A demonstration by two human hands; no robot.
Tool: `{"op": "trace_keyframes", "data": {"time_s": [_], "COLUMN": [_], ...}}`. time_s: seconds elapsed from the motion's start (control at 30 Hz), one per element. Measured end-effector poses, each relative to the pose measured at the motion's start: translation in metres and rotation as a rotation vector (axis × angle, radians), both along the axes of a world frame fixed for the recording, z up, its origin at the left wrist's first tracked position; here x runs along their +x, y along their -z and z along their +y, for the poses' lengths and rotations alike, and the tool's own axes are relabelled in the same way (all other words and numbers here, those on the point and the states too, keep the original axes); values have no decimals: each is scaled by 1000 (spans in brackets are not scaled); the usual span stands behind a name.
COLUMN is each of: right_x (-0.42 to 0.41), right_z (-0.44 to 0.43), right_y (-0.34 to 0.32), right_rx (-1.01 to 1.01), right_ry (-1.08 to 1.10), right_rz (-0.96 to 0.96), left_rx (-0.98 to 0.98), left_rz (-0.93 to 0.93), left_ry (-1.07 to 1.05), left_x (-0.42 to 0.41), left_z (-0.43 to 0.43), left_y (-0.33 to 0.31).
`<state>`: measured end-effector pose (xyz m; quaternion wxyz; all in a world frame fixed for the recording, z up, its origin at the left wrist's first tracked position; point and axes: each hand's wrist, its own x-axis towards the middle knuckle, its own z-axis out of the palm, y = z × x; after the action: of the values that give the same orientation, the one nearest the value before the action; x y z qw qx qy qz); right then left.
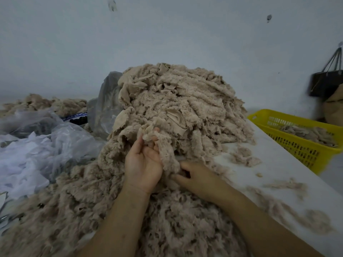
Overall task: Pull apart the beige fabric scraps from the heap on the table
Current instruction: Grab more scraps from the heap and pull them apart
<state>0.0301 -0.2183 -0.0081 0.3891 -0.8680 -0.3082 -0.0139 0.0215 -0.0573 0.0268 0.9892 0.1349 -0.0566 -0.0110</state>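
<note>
1. Here, the left hand point(143, 164) was turned palm up at the foot of the heap point(185, 101). Its fingers point(150, 151) were curled round the upper end of a fleecy strip point(167, 154), probably to anchor that end while the other was drawn away.
2. The right hand point(194, 177) lay just beside it and lower down, its fingers hooked into the strip's lower end. The two grips looked set to pull against each other.
3. The beige fabric scraps point(176, 219) were mostly in the heap, piled high on the bench point(278, 164) towards the wall point(167, 34), and they spread forward under both forearms. A few loose tufts lay apart on the bare bench to the right.
4. A yellow basket point(297, 147) stood at the bench's right edge with some scraps inside. It was likely the place for separated pieces.
5. Crumpled plastic bags point(61, 143) lay to the left, touching the heap, and a dark bag point(323, 84) hung on the wall at the far right.
6. No brand, label or writing could be read anywhere. A blue-and-white patterned thing behind the plastic bags was too blurred to make out.
</note>
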Motion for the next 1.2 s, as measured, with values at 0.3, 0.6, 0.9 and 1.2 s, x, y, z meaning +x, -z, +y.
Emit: {"op": "trace_keyframes", "data": {"time_s": [0.3, 0.6, 0.9, 1.2], "right_x": [8, -1, 8, 25], "right_z": [-32, -20, -42, -61], "right_y": [-31, -27, -29, -18], "right_rx": [1112, 715, 925, 1498], "right_ry": [98, 134, 212, 381], "right_rz": [568, 430, 213, 550], "left_rx": [994, 1614, 1659, 997], "left_rz": [128, -205, -199, 414], "left_ry": [-237, -284, -653, -482], "left_x": [5, -2, 2, 19], "left_z": [-15, -28, -16, -2], "left_y": [11, 21, 17, 26]}}
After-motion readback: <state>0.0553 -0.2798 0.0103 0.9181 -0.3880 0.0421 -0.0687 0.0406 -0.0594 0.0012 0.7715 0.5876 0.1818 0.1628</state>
